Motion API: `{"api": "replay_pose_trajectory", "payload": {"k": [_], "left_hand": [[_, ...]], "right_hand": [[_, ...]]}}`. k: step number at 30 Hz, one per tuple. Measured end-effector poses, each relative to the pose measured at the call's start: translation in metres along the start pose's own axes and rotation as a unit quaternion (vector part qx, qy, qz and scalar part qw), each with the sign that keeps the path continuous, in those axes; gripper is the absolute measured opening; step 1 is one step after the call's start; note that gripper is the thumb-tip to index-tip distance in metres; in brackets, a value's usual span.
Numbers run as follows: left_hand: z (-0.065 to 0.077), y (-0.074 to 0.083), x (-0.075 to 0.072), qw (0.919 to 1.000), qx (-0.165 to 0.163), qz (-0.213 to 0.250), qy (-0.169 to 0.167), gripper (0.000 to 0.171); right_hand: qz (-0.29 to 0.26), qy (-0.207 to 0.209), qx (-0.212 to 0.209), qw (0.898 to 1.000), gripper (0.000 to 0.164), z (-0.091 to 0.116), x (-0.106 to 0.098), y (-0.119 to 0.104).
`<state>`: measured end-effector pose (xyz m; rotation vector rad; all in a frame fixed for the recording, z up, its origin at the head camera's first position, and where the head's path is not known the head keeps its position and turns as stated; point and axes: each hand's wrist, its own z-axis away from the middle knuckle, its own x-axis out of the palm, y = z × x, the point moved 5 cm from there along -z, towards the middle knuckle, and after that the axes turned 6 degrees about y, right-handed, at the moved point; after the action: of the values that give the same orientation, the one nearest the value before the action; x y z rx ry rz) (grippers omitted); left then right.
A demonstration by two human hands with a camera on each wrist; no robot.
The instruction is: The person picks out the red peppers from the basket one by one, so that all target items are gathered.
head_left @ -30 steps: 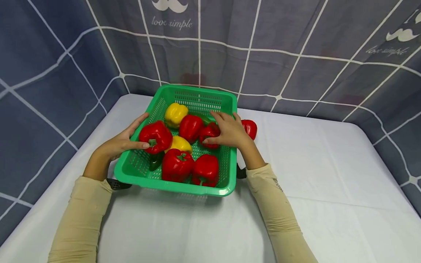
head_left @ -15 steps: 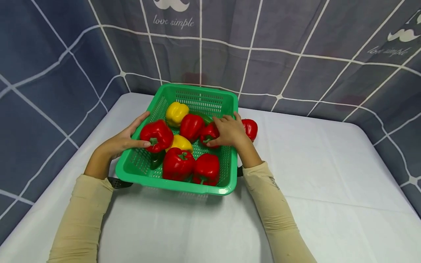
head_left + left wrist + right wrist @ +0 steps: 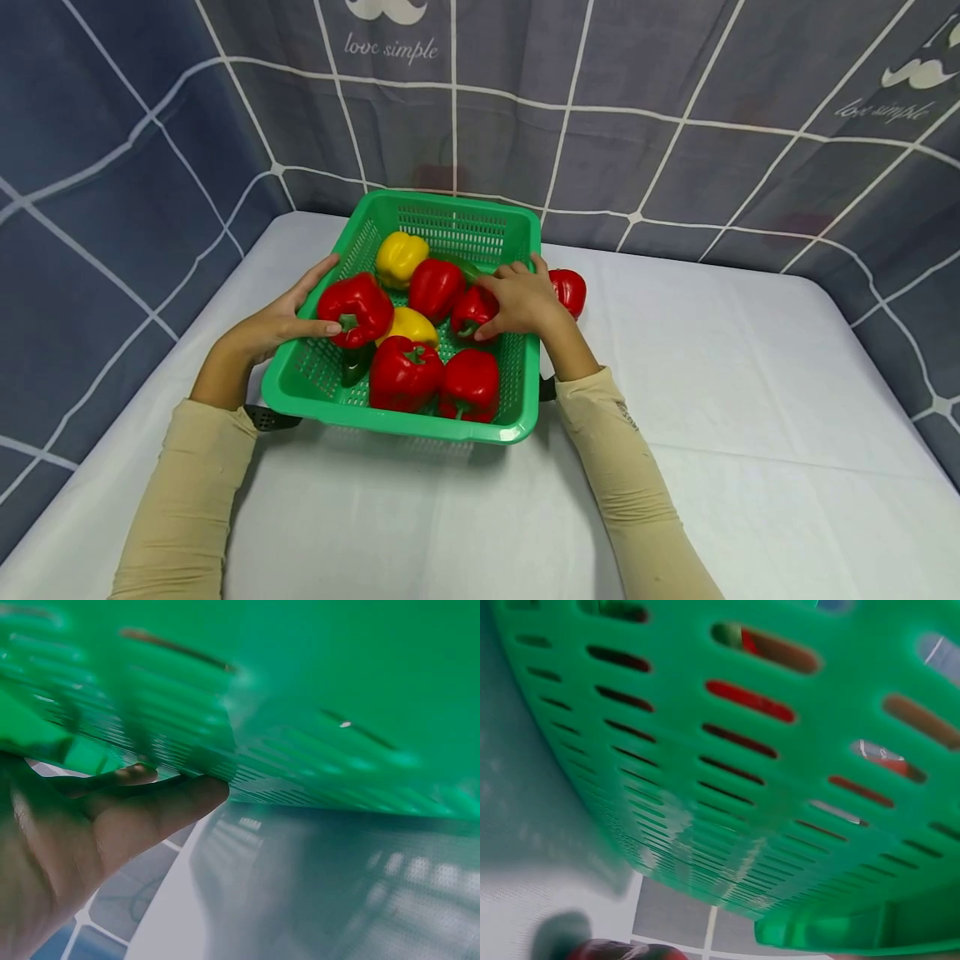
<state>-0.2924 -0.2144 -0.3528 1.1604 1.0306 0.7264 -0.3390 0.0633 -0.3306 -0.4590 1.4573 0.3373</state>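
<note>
Fingers of the right hand (image 3: 527, 302) reach over the right rim of the green basket (image 3: 397, 423) and curve about a small red pepper (image 3: 470, 308), thumb on its near side. Several fingertips are hidden; we cannot tell how firm the hold is. The left hand (image 3: 266, 327) holds the basket's left side, fingers outside the wall, thumb over the rim beside a large red pepper (image 3: 356, 302). The small red pepper sits inside the basket, toward the right wall.

We note these hazards:

1. Slip. The small red pepper's skin is glossy. If thumb and forefinger alone bore the load, we judge it could twist free.

2. Snag. The rim lies beneath the right hand. Too low a path across it could catch the pepper and drag the basket.

3. Roll. The large red pepper lies high, apparently over a dark green vegetable (image 3: 356, 368). A jolt or tilt could send it onto the nearby yellow pepper (image 3: 408, 327).

4. Push. A loose red pepper (image 3: 570, 293) rests outside, near the right wall. Sliding the basket rightward could shove it across the white cloth (image 3: 750, 400).
</note>
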Motion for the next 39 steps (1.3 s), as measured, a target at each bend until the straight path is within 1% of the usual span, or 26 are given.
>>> {"api": "replay_pose_trajectory", "payload": {"k": [5,8,17,20,28,34,39], "left_hand": [[-0.001,-0.0004,-0.0011,1.0,0.0,-0.01,0.002,0.093],[-0.0013,-0.0007,-0.0013,0.9999,-0.003,-0.012,0.003,0.093],[-0.0016,-0.0002,-0.0015,0.9999,-0.001,-0.009,0.005,0.093],[-0.002,-0.0006,-0.0014,1.0,-0.002,-0.007,0.004,0.094],[-0.0021,-0.0021,-0.0023,0.9999,-0.001,-0.001,0.012,0.095],[-0.0013,-0.0022,-0.0013,0.9999,0.001,-0.002,0.012,0.094],[-0.0017,-0.0009,-0.0007,1.0,0.0,0.0,0.008,0.094]], "right_hand": [[0.0,-0.02,-0.002,1.0,0.079,-0.0008,0.0014,0.0],[-0.001,-0.025,-0.003,1.0,0.079,-0.0013,0.0023,0.0],[-0.027,0.001,-0.01,1.0,0.083,-0.0003,0.0005,0.0006],[-0.027,0.003,-0.012,1.0,0.082,0.0003,-0.0001,0.001],[-0.009,-0.011,-0.027,1.0,0.081,0.0005,-0.0005,0.0001],[0.004,-0.033,-0.041,0.999,0.084,0.0022,0.0006,-0.0002],[-0.001,-0.044,-0.047,0.998,0.085,0.0032,-0.0004,-0.0001]]}}
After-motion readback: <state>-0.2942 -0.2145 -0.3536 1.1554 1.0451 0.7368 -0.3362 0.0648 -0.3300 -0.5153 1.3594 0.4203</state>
